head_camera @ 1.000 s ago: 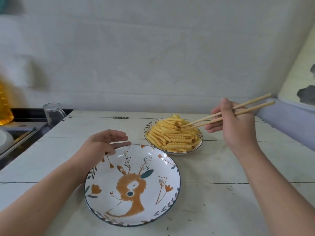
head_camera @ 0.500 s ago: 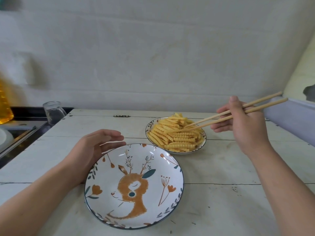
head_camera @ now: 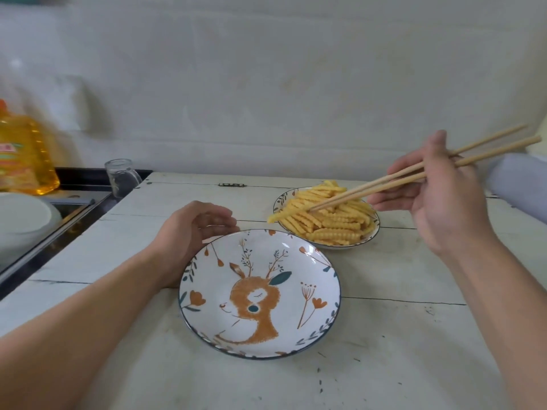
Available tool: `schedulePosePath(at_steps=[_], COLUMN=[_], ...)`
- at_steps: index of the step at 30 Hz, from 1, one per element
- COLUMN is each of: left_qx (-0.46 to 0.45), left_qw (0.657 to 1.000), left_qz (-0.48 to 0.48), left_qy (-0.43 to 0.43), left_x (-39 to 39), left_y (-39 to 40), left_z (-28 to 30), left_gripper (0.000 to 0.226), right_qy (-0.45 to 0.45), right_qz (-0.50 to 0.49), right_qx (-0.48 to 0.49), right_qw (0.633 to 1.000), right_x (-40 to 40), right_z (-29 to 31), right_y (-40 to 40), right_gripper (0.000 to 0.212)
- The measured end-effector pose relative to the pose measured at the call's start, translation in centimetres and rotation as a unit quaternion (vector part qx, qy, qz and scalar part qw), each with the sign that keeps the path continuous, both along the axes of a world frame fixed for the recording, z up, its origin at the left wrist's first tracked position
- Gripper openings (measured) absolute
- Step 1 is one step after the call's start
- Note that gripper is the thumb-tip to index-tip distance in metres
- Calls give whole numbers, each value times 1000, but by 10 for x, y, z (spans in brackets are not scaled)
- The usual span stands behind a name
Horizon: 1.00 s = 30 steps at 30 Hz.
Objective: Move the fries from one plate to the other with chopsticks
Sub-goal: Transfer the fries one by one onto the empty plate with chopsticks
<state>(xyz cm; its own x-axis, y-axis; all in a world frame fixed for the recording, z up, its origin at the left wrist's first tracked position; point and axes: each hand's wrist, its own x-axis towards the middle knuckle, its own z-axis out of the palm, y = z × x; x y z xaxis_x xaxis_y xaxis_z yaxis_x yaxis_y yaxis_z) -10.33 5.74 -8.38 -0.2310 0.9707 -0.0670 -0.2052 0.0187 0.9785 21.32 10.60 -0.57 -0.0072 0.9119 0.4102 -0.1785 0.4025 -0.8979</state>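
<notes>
Your right hand [head_camera: 441, 199] is raised beside the far plate [head_camera: 367, 238], fingers closed around the pair of light wooden chopsticks [head_camera: 414, 176]. Their tips reach down into the heap of yellow crinkle-cut fries [head_camera: 328, 216] on that plate; they seem to pinch one fry, but this is not clear. Your left hand [head_camera: 189, 232] rests half open, curved, holding nothing, at the far left rim of the empty white deer-painted plate [head_camera: 313, 329], which is just in front of the fries plate.
</notes>
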Motion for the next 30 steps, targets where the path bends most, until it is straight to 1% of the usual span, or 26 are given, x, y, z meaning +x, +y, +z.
schedulePosePath(at_steps=[2,4,7,10,12,14,18,21,26,30], left_qx=[6,6,7,8,5,1,5,7,6,8], left_qw=[1000,1000,999,999,999,999,999,999,999,999], left_qz=[1,-14,-21,-31,-38,-39,-32,-35,-41,-41], left_qy=[-20,-20,-25,-10,-1,5,2,1,12,24], left_x=[-3,-6,-6,-5,-4,-4,-4,-5,-6,-5], left_y=[1,-1,-6,-7,-6,-5,-4,-2,-3,-3], left_z=[-1,-3,-3,-5,-6,-8,-9,-11,-12,-12], left_gripper=[41,39,38,39,48,51,51,47,43,37], right_qy=[-9,-35,-118,-150,-152,-148,-156,-163,-150,-92], right_qz=[28,40,19,-19,-39,-34,17,34,10,-9], right_qx=[-14,-29,-33,-9,18,42,54,55,56,44], right_qw=[999,998,992,988,987,988,986,985,987,995], right_x=[-18,-35,-50,-53,-51,-50,-55,-60,-59,-51], right_z=[-7,-15,-27,-30,-28,-27,-35,-42,-44,-35], right_y=[-7,-16,-25,-28,-27,-28,-28,-27,-25,-20], right_gripper=[60,62,65,60,53,49,40,35,38,40])
